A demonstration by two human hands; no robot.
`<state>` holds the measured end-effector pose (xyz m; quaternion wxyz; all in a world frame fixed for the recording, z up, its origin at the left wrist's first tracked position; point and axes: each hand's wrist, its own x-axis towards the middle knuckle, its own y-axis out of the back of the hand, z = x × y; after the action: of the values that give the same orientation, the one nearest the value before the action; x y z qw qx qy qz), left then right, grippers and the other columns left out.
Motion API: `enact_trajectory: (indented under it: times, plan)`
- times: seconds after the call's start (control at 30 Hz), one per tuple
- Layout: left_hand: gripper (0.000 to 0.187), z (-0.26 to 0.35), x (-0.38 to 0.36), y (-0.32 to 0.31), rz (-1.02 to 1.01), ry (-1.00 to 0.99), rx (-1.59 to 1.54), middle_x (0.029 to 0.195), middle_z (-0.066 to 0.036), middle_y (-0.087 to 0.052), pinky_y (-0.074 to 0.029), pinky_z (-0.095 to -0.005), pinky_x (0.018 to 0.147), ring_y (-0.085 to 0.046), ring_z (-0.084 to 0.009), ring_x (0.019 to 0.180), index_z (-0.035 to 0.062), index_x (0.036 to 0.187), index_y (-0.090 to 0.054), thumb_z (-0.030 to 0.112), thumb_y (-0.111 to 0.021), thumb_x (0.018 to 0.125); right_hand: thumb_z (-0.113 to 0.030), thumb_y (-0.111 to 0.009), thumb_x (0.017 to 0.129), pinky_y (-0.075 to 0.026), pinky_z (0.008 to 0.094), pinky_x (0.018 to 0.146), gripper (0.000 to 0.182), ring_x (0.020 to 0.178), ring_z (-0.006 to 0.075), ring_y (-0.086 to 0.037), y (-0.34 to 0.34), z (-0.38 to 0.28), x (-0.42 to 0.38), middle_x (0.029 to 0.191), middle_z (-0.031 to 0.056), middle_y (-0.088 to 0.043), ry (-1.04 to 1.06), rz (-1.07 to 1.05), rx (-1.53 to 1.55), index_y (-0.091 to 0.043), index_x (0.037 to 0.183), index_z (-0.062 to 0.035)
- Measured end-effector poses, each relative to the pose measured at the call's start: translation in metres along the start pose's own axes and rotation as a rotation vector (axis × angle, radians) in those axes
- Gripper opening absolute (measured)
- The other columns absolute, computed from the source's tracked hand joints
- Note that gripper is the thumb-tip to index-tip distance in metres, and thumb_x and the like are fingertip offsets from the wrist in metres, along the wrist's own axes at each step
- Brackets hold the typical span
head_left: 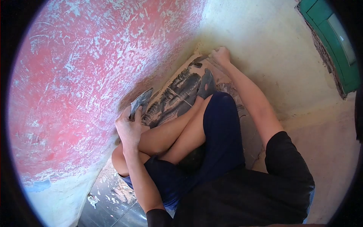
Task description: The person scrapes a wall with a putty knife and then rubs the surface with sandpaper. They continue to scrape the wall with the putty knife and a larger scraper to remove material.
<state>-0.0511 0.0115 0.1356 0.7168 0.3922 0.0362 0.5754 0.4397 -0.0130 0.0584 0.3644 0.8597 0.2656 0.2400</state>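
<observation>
My left hand point(129, 126) is closed on a flat grey piece point(141, 101), possibly a scraper blade or folded sheet, held close to the red, patchy wall point(79, 75). Farther off, my right hand point(220, 56) is at the foot of the pale wall point(261, 41), near the corner, with its fingers curled. A thin dark edge shows beside those fingers, but what they grip is too small to make out. Between the hands, pinkish dust and dark smears cover the floor point(181, 89).
My crossed legs point(170, 138) and a foot in a grey sandal point(207, 84) take up the middle. A green frame point(329, 34) is set in the pale wall at upper right. Pale flakes lie on dark tiles point(109, 212) at lower left.
</observation>
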Motion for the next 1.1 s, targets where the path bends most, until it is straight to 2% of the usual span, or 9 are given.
enact_trajectory:
  times: [0.13,0.2,0.33,0.4,0.5,0.63,0.73,0.87,1.1]
  plan:
    - [0.016,-0.003,0.001,0.001,0.003,-0.035,0.028,0.068,-0.019,-0.06,-0.046,-0.0345,0.059,-0.049,-0.0213,0.056,-0.0032,0.087,-0.067,0.01,-0.076,0.086,-0.029,-0.061,0.078,-0.054,0.0496,0.073,0.033,0.074,0.0421,-0.068,0.01,0.033,-0.006,0.076,0.0259,-0.067,-0.02,0.082,-0.161,-0.07,0.07,0.0021]
    - [0.014,0.008,0.002,0.003,-0.014,0.0,-0.013,0.073,-0.023,-0.06,-0.048,-0.0401,0.065,-0.057,-0.036,0.063,-0.0035,0.086,-0.065,0.008,-0.073,0.086,-0.029,-0.06,0.079,-0.054,0.0509,0.073,0.033,0.074,0.0433,-0.068,0.028,0.025,-0.022,0.076,0.0269,-0.067,-0.076,0.096,-0.253,-0.07,0.071,0.0023]
    - [0.015,0.013,0.002,0.004,-0.053,0.028,-0.002,0.072,-0.024,-0.058,-0.047,-0.0403,0.063,-0.054,-0.0365,0.061,-0.0036,0.084,-0.063,0.009,-0.073,0.086,-0.028,-0.059,0.079,-0.053,0.0519,0.075,0.034,0.075,0.0438,-0.068,0.015,0.005,-0.021,0.077,0.0273,-0.067,0.015,0.154,-0.19,-0.07,0.071,0.0029]
    - [0.016,0.012,0.002,0.003,-0.06,0.03,0.025,0.071,-0.024,-0.058,-0.047,-0.0407,0.062,-0.054,-0.0371,0.06,-0.0036,0.085,-0.063,0.009,-0.072,0.086,-0.028,-0.059,0.08,-0.054,0.0515,0.076,0.034,0.077,0.0436,-0.069,-0.009,0.003,-0.005,0.077,0.0265,-0.068,-0.017,0.155,0.031,-0.071,0.072,0.003]
    - [0.016,0.009,0.002,0.004,-0.047,0.006,0.046,0.071,-0.024,-0.058,-0.047,-0.041,0.062,-0.054,-0.037,0.06,-0.0035,0.085,-0.063,0.01,-0.072,0.087,-0.027,-0.062,0.08,-0.056,0.0454,0.072,0.031,0.072,0.038,-0.071,-0.029,0.0,-0.004,0.074,0.0229,-0.07,-0.001,0.218,-0.024,-0.073,0.073,0.0005]
    - [0.016,0.007,0.001,0.007,-0.019,0.034,0.034,0.071,-0.024,-0.059,-0.047,-0.0411,0.063,-0.055,-0.0378,0.061,-0.003,0.086,-0.064,0.01,-0.072,0.086,-0.03,-0.06,0.08,-0.055,0.0497,0.079,0.035,0.079,0.0423,-0.07,-0.015,0.019,-0.013,0.076,0.0233,-0.07,-0.063,0.245,-0.182,-0.072,0.072,0.0018]
    - [0.015,0.011,0.003,0.012,-0.041,0.079,-0.018,0.073,-0.024,-0.061,-0.048,-0.0409,0.064,-0.059,-0.0382,0.063,-0.0023,0.087,-0.065,0.01,-0.072,0.087,-0.031,-0.061,0.08,-0.055,0.048,0.078,0.034,0.077,0.0405,-0.07,0.025,0.02,-0.025,0.078,0.0226,-0.071,-0.128,0.079,-0.236,-0.073,0.076,0.0013]
    - [0.014,0.012,0.004,0.008,-0.06,0.026,-0.016,0.074,-0.023,-0.063,-0.049,-0.0407,0.064,-0.062,-0.0375,0.065,-0.0013,0.089,-0.067,0.012,-0.072,0.087,-0.032,-0.061,0.083,-0.056,0.0446,0.077,0.033,0.076,0.0368,-0.07,0.053,-0.007,-0.026,0.083,0.0187,-0.073,0.04,-0.034,-0.159,-0.074,0.084,-0.0015]
    - [0.014,0.008,0.001,0.007,-0.07,0.032,0.065,0.076,-0.024,-0.064,-0.049,-0.04,0.064,-0.064,-0.0364,0.066,-0.0012,0.092,-0.068,0.011,-0.072,0.087,-0.034,-0.063,0.086,-0.056,0.0411,0.075,0.034,0.077,0.0313,-0.072,0.003,-0.044,-0.005,0.085,0.0147,-0.075,0.31,-0.313,-0.024,-0.073,0.092,-0.001]
